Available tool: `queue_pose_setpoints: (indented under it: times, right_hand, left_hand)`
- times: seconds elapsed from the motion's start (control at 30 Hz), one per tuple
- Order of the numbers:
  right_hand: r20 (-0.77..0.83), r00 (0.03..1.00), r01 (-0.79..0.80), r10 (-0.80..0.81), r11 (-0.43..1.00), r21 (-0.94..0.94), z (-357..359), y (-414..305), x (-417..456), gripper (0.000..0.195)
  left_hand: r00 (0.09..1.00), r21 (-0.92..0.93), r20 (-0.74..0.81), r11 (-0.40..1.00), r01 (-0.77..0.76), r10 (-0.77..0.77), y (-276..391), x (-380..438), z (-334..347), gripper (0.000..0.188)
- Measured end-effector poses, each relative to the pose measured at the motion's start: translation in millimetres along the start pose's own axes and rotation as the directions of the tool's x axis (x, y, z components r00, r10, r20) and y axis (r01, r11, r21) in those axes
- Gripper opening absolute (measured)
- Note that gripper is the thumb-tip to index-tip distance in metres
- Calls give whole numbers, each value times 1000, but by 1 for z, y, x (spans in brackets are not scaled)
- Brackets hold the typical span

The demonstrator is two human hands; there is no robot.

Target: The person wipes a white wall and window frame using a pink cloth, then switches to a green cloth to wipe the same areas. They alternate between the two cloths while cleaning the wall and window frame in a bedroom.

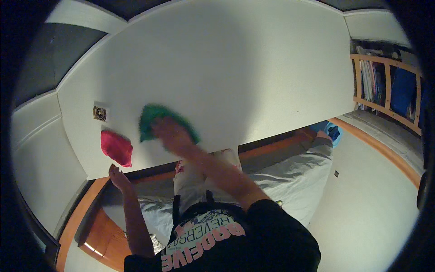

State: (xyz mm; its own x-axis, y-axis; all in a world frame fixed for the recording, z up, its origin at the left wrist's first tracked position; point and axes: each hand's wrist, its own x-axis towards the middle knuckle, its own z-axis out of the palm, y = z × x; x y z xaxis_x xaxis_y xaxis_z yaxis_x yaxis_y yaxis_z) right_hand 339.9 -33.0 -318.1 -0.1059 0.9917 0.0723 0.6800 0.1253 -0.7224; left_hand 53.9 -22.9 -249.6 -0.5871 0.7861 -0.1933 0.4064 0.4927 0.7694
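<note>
My right hand is spread over a green cloth, pressing it against a broad white panel. Hand and cloth are both blurred. A crumpled pinkish-red cloth rests on the same panel, to the left of the green one. Just below the red cloth, by the panel's lower edge, is my left hand with its fingers raised. Whether those fingers grip the edge is too small to make out. Above the red cloth sits a round, ringed fitting in the panel.
Grey bedding lies beyond the panel's lower edge, beside my light trousers. At the right, a wooden-railed shelf holds books, with a light-blue container below it. Curved wooden trim runs along the left.
</note>
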Motion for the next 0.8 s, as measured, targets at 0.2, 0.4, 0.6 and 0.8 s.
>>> queue_pose_setpoints:
  times: [0.2,0.4,0.6,0.8]
  right_hand:
    - [-232,929,-371,290,702,-608,-232,207,-76,43]
    - [-852,483,-698,201,676,-236,-349,307,-172,39]
    - [-465,730,-437,501,865,247,-122,97,-53,41]
    - [-161,983,-97,88,994,-47,-40,9,-26,41]
  left_hand:
    - [998,277,44,959,-61,51,-23,55,-7,32]
    - [971,342,-56,909,237,-232,-75,119,-30,56]
    - [924,216,117,917,335,-365,-32,91,12,52]
    - [917,64,291,962,266,-273,6,56,30,50]
